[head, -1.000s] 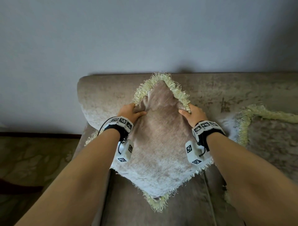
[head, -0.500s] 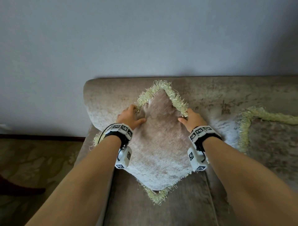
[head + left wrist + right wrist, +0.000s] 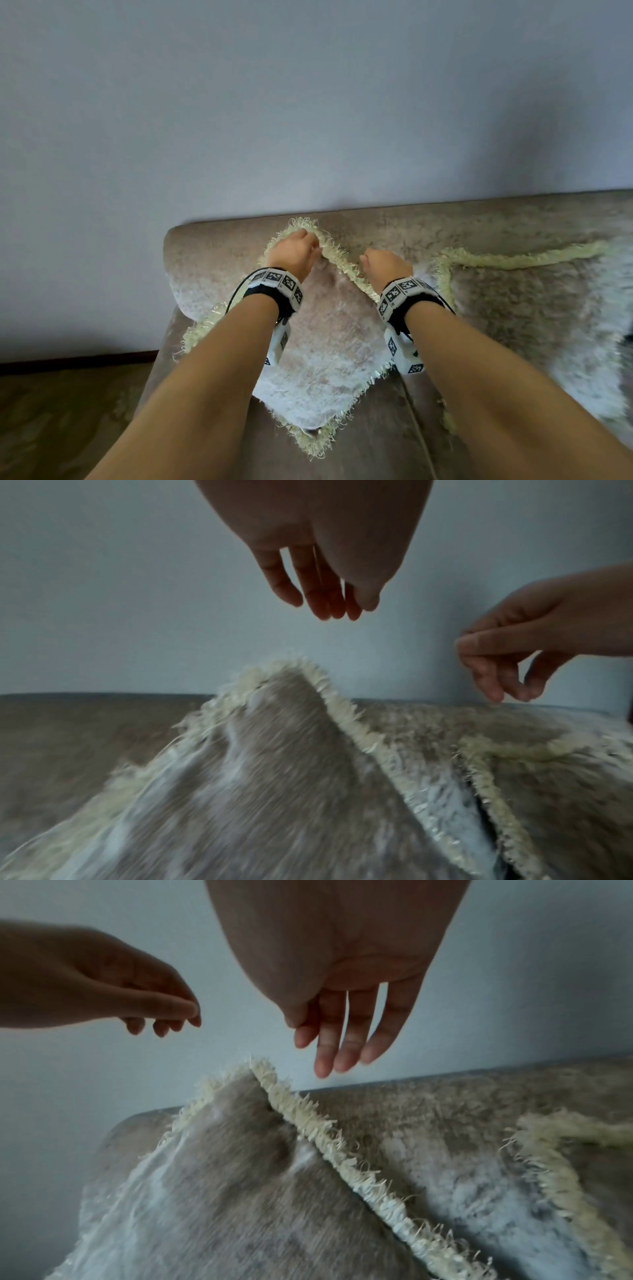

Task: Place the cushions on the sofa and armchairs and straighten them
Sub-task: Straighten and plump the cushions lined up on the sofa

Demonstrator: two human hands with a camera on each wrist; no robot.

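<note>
Leaning point-up against the sofa (image 3: 212,260) backrest: fringed beige cushion (image 3: 329,342), lower corner on the seat. Just above its top corner, clear of the fringe: left hand (image 3: 318,547), fingers loosely extended and close together, empty. Beside it, right hand (image 3: 346,969), fingers relaxed and hanging, empty too. Lying at right: second fringed cushion (image 3: 534,308).

No words, brand names or numbers can be read anywhere. The only markings are black-and-white square code patterns printed on the white wristbands (image 3: 275,281) and on the small white boxes (image 3: 404,353) hanging under each wrist; they carry no legible letters or digits.
</note>
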